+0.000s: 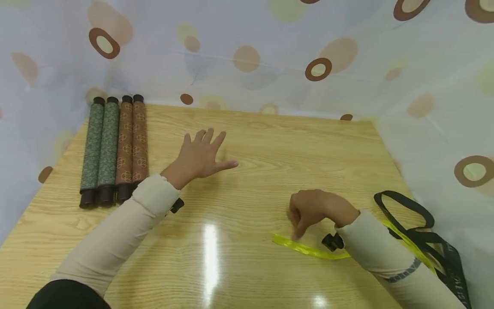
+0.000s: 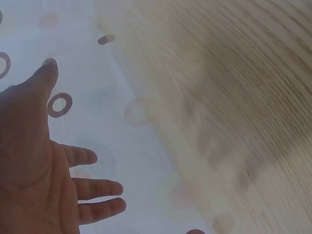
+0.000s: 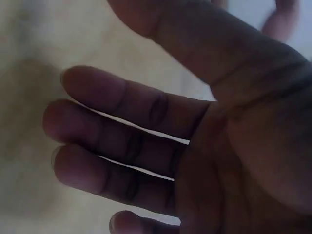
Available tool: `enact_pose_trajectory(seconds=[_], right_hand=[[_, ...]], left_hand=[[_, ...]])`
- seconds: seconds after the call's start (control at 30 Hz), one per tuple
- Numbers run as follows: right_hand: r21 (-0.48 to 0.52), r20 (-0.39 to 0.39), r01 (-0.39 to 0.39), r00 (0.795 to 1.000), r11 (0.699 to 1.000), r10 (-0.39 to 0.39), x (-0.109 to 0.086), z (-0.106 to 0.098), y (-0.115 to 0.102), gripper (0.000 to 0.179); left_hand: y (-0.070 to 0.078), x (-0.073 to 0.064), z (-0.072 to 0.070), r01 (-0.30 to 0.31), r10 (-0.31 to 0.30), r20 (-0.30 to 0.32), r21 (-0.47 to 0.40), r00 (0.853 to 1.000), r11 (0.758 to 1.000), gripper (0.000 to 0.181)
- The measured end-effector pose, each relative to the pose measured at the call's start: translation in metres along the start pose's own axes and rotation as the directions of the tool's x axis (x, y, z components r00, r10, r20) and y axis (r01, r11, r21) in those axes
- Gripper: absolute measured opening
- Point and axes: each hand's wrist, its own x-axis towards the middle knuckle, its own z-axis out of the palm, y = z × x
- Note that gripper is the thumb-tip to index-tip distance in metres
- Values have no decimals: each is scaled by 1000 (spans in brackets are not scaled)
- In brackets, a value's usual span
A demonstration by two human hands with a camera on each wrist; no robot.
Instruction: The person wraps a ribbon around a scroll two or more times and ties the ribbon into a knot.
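Observation:
My left hand (image 1: 200,159) is held above the wooden table with its fingers spread and nothing in it. The left wrist view shows its bare palm (image 2: 29,170) and outstretched thumb. To its left lie two green rolled scrolls (image 1: 92,146) and two brown rolled scrolls (image 1: 125,146), side by side with dark end knobs. Over the right half of the table, my right hand (image 1: 314,208) hangs with fingers bent loosely downward. Its palm (image 3: 209,170) appears dark and bare in the right wrist view. Just below it runs a yellow ribbon (image 1: 308,250), partly hidden by the right sleeve.
A black ribbon with pale lettering (image 1: 455,262) lies in loops at the table's right edge, tangled with more of the yellow ribbon. Spotted white cloth (image 1: 216,51) rises behind the wooden table (image 1: 247,201) and along its sides.

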Motion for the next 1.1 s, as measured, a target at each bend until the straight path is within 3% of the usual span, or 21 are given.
enact_pose_trajectory(seconds=[0.13,0.3,0.43,0.53,0.67,0.8,0.97,1.1], right_hand=[[-72,-2,62,998,995,-62,10,18,-5,24],[-123,-100,157,980,980,-170,28,18,-4,28],[-177,-256,152,947,972,-195,44,11,-6,31],[-219,-350,112,918,969,-185,53,8,-9,27],[-179,-341,74,931,981,-133,56,8,-12,21],[-173,-317,124,932,977,-175,60,10,-16,16],[-193,-387,192,886,962,-255,71,12,-23,11],[-176,-454,204,851,963,-263,75,9,-25,7]], left_hand=[[1,0,2,-2,3,-16,29,1000,1000,91],[5,1,6,-33,33,2,55,999,998,76],[15,1,17,-122,120,47,55,992,991,63],[27,1,28,-218,214,82,43,973,975,53],[41,1,41,-302,298,117,12,947,953,45],[49,2,48,-308,307,125,-11,944,951,43],[53,1,52,-330,336,135,-66,932,942,37],[51,2,54,-308,316,95,-91,944,947,10]])
